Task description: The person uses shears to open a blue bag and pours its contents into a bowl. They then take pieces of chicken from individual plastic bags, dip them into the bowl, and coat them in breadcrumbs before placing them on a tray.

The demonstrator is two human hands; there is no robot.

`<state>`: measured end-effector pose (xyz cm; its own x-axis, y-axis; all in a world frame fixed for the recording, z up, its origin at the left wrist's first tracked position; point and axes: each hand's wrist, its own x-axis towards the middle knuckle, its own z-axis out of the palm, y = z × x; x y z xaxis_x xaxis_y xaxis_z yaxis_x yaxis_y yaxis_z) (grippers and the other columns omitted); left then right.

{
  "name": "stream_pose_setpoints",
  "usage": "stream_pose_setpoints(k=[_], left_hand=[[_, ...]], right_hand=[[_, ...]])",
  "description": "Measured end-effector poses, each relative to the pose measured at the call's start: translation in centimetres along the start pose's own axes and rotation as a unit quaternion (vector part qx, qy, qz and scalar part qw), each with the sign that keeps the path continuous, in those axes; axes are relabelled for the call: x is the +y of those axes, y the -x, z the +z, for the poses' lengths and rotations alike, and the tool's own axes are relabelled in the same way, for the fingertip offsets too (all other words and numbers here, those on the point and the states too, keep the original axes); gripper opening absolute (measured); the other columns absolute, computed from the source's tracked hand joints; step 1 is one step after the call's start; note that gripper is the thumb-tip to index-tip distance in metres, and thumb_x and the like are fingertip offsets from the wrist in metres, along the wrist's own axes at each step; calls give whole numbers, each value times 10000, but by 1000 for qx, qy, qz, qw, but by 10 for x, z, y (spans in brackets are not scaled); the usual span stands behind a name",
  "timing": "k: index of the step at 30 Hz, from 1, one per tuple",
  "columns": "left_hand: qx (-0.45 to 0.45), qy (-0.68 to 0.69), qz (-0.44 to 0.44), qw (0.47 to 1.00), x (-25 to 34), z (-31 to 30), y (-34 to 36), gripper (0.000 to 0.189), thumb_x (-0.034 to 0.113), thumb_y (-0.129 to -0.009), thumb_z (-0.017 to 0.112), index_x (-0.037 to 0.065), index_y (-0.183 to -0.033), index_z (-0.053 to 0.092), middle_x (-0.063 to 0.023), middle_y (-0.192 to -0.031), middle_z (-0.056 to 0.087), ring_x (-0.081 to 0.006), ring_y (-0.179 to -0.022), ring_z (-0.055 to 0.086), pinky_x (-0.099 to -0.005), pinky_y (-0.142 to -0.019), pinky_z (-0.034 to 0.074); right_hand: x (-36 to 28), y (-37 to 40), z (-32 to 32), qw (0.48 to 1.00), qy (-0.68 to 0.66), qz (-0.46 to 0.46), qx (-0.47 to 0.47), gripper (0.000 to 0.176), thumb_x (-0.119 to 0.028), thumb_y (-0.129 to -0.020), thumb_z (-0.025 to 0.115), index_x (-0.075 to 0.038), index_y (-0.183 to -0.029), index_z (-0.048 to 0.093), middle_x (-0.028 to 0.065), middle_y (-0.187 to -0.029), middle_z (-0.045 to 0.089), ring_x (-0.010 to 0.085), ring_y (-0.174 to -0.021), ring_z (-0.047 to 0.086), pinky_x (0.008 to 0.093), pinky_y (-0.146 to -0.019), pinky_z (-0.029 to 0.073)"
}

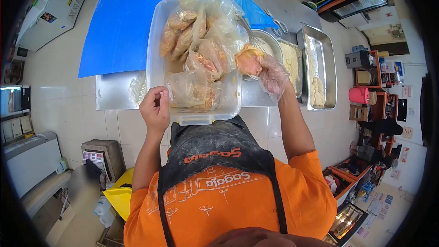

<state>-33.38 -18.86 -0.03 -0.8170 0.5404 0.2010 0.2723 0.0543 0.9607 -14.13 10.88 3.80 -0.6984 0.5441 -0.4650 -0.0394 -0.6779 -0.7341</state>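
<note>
My left hand (pixel 155 106) is bare and closed at the near left corner of a clear plastic bin (pixel 155 55), its fingers pinching the edge of a plastic bag (pixel 190 90) with meat in it. More bags of raw chicken (pixel 183 36) fill the bin. In a clear plastic glove, my right hand (pixel 273 75) holds a piece of raw chicken (pixel 249 59) by its right side, over the bin's right edge. Behind that piece, a metal bowl (pixel 270 41) with a whisk (pixel 256 39) is partly hidden.
Right of the bowl stand a tray of pale crumbs (pixel 291 61) and a long metal tray (pixel 333 71) with coated pieces inside. Scissors (pixel 278 24) and a blue bag (pixel 254 13) lie behind. A blue board (pixel 123 23) is at the left of the metal table (pixel 107 92).
</note>
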Motion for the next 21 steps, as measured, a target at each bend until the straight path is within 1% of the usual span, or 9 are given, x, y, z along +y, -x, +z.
stream_pose_setpoints(k=[3,6,9,12,15,17,18,21], left_hand=[[7,-1,-1,1000,2,1,1,97,67,-963,564,-6,-932,620,59,-674,481,-20,-596,377,-205,-521,279],[13,-4,-6,1000,3,2,0,103,71,-963,565,-6,-932,625,55,-680,489,-24,-601,387,-207,-528,291],[28,-21,-8,999,8,4,0,104,68,-957,570,-10,-934,634,42,-704,517,-33,-620,409,-210,-551,325],[55,-43,-11,998,12,7,-1,104,64,-949,575,-13,-942,644,28,-738,552,-43,-645,435,-213,-581,360],[79,-70,-8,994,10,9,0,107,57,-945,573,-16,-956,651,17,-781,586,-48,-668,457,-212,-612,385],[97,-87,2,991,11,13,0,109,56,-946,572,-17,-957,652,17,-790,590,-46,-672,461,-212,-618,389],[111,-74,9,991,8,16,2,111,56,-948,571,-17,-954,655,16,-805,596,-42,-685,467,-208,-627,392],[142,-29,39,989,11,31,3,96,55,-937,592,-22,-940,651,9,-737,590,-42,-619,471,-199,-552,389]], right_hand=[[-1,2,7,998,-32,46,30,313,-163,-930,639,35,-1159,563,108,-1011,631,162,-796,643,272,-724,570],[9,2,-26,992,-110,63,-28,272,-189,-937,635,10,-1112,574,81,-930,624,152,-778,641,248,-687,572],[8,-5,-61,992,-104,55,-39,230,-218,-943,634,-17,-1035,574,65,-860,610,131,-717,611,227,-602,550],[-11,-6,-78,998,-44,36,36,275,-293,-916,683,-48,-964,568,30,-807,566,86,-610,544,202,-521,480],[-28,-15,-97,994,53,43,87,238,-252,-925,670,-42,-977,570,43,-810,581,93,-624,550,217,-537,459],[-31,-25,-119,987,139,43,71,205,-223,-927,660,-40,-969,577,48,-816,593,101,-628,555,233,-545,449],[-33,-32,-130,980,182,43,62,188,-208,-928,655,-40,-965,580,51,-819,599,106,-630,557,241,-549,445],[-44,-47,-149,963,258,64,33,132,-149,-927,645,-43,-939,567,40,-820,610,100,-681,569,227,-577,466]])
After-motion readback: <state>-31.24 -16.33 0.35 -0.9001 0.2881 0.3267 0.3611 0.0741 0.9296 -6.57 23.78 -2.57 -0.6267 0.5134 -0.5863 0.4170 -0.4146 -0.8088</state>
